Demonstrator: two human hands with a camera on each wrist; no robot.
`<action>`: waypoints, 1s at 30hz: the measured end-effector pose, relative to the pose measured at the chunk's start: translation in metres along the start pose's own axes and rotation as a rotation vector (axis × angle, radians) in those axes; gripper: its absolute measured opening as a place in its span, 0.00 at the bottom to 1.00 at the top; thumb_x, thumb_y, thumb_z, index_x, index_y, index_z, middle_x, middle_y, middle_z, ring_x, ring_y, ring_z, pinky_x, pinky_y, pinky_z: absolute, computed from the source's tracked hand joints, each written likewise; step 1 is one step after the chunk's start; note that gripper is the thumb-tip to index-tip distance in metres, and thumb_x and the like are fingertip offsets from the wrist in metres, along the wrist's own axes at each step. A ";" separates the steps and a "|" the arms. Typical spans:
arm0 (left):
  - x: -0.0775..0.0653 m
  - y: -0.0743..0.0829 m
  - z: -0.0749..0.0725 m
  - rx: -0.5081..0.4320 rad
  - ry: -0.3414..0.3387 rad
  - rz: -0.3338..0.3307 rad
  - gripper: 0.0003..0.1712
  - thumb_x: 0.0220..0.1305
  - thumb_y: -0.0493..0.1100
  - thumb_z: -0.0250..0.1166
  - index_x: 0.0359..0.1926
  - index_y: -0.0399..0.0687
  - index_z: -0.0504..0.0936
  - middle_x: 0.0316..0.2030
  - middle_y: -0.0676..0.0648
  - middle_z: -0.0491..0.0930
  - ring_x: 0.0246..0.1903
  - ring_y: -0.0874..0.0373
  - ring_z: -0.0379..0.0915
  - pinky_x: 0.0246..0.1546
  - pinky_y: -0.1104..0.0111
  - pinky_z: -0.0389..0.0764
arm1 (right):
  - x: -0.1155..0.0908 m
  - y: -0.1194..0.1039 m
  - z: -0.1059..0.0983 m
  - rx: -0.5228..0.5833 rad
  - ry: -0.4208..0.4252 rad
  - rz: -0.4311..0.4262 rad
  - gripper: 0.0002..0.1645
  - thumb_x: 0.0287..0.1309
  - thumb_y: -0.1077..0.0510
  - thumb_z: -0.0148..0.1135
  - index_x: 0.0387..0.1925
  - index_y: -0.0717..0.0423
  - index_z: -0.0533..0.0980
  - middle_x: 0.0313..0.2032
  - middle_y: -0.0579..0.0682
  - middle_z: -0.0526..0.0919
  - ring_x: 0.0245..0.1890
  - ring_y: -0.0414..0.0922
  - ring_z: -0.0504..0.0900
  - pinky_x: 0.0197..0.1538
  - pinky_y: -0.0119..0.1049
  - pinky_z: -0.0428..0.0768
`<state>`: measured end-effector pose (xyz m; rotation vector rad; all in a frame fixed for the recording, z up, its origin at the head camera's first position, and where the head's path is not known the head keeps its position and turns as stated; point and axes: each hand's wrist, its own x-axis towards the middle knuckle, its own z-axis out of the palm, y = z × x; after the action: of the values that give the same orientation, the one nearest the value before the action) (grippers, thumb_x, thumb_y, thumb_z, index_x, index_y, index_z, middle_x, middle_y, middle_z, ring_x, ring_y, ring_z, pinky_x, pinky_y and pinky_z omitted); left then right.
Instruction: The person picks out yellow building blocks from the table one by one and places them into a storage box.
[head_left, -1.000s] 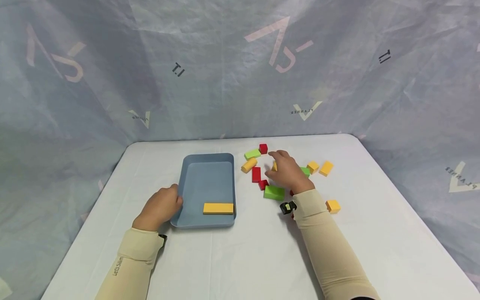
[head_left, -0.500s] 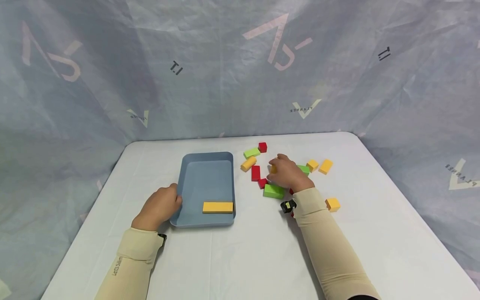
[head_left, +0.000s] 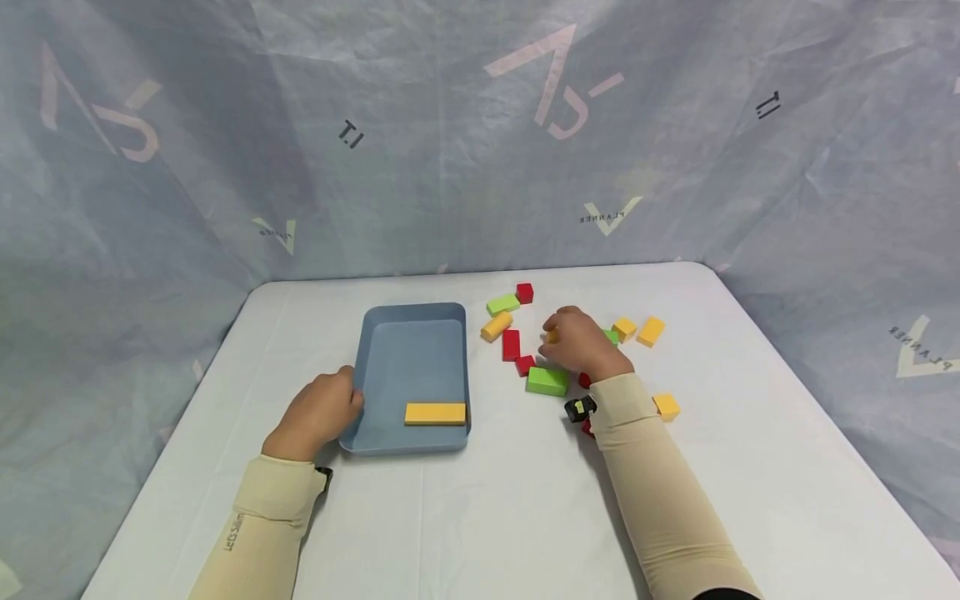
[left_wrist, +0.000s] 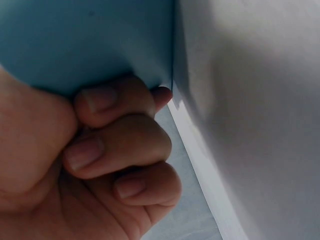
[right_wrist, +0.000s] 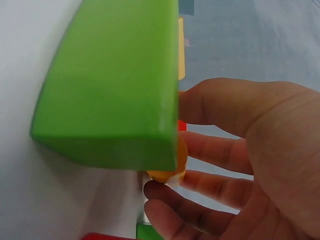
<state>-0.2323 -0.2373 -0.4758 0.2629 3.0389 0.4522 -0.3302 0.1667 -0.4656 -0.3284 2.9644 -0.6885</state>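
Observation:
At the near left corner of the blue-grey tray [head_left: 420, 358], my left hand [head_left: 318, 412] grips the side. The left wrist view shows several curled fingers [left_wrist: 120, 137] pressed up against the tray's wall. A long yellow block [head_left: 435, 414] lies inside the tray near its front. My right hand [head_left: 581, 342] is among the loose blocks and pinches a small yellow block [head_left: 552, 336], mostly hidden by the hand from above. In the right wrist view its rounded end [right_wrist: 181, 152] shows beside the fingers, partly behind a large green block [right_wrist: 110, 75].
Left of the right hand lie a yellow cylinder [head_left: 497, 327], a light green block [head_left: 503, 305] and red blocks [head_left: 512, 345]. A green block [head_left: 547, 382] sits in front of it. Yellow blocks [head_left: 651, 332] are to its right. A grey printed cloth [head_left: 450, 167] hangs behind the white table [head_left: 480, 533].
My right hand has lowered and its fingers have closed on the small yellow block, then moved slightly to the right with it. The left hand stays on the tray.

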 end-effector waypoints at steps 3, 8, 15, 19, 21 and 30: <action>0.000 0.000 0.000 0.001 -0.003 -0.003 0.08 0.65 0.39 0.56 0.35 0.36 0.72 0.19 0.47 0.73 0.17 0.57 0.67 0.18 0.62 0.72 | 0.000 0.001 -0.001 0.015 0.008 0.009 0.20 0.51 0.51 0.69 0.46 0.54 0.78 0.57 0.52 0.68 0.45 0.47 0.69 0.48 0.45 0.78; 0.000 0.000 0.000 0.005 0.000 -0.001 0.09 0.65 0.40 0.56 0.37 0.35 0.72 0.20 0.47 0.73 0.17 0.57 0.67 0.19 0.61 0.73 | -0.002 0.001 -0.004 0.019 0.021 -0.008 0.19 0.51 0.52 0.69 0.44 0.54 0.78 0.55 0.51 0.70 0.44 0.47 0.69 0.48 0.45 0.78; -0.001 0.001 -0.002 -0.003 -0.010 -0.008 0.08 0.65 0.39 0.56 0.37 0.36 0.72 0.19 0.47 0.73 0.17 0.56 0.67 0.19 0.62 0.72 | -0.004 0.002 -0.008 0.024 -0.004 -0.039 0.18 0.53 0.50 0.68 0.45 0.52 0.79 0.52 0.48 0.73 0.46 0.45 0.69 0.50 0.47 0.76; -0.001 0.001 -0.004 -0.005 -0.008 -0.008 0.08 0.65 0.39 0.56 0.37 0.35 0.72 0.19 0.46 0.73 0.17 0.56 0.67 0.18 0.62 0.72 | -0.005 0.003 -0.009 0.034 -0.013 -0.051 0.18 0.53 0.50 0.68 0.45 0.51 0.79 0.53 0.48 0.73 0.48 0.46 0.69 0.51 0.48 0.76; -0.001 0.000 -0.004 -0.007 -0.010 -0.005 0.09 0.65 0.39 0.56 0.38 0.35 0.72 0.20 0.47 0.73 0.17 0.56 0.67 0.19 0.62 0.72 | -0.004 0.003 -0.009 0.035 -0.015 -0.053 0.18 0.53 0.50 0.68 0.45 0.51 0.79 0.54 0.48 0.73 0.49 0.46 0.68 0.52 0.48 0.75; -0.001 0.001 -0.003 -0.019 -0.014 -0.004 0.08 0.65 0.39 0.55 0.38 0.35 0.72 0.19 0.47 0.73 0.17 0.56 0.67 0.18 0.62 0.72 | -0.006 0.007 -0.013 0.049 0.012 -0.034 0.19 0.47 0.52 0.72 0.43 0.48 0.80 0.55 0.47 0.72 0.50 0.47 0.67 0.49 0.50 0.77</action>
<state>-0.2313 -0.2373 -0.4730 0.2576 3.0196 0.4770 -0.3272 0.1801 -0.4572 -0.3736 2.9540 -0.7680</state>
